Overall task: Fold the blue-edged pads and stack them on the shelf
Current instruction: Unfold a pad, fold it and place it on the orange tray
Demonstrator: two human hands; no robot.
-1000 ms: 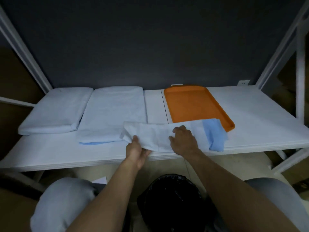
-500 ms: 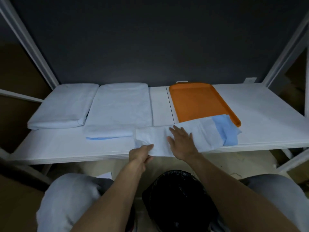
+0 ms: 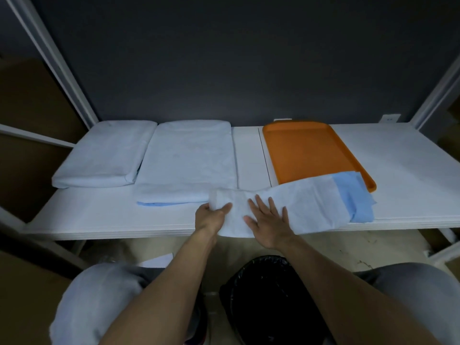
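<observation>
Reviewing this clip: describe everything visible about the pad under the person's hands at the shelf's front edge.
The pad is a long, narrow folded strip, white and quilted-looking, with a blue edge at its right end. It lies along the front of the white shelf, slightly rumpled, its right part overlapping the orange tray's near corner. The left hand pinches its left end; the right hand presses flat, fingers spread, on its middle.

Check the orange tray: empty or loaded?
Empty inside: the orange tray shows bare floor; only the pad's blue end overlaps its near rim.

The pad (image 3: 293,207) hides the tray's (image 3: 306,150) front edge; the left hand's (image 3: 210,217) fingers are under it.
</observation>
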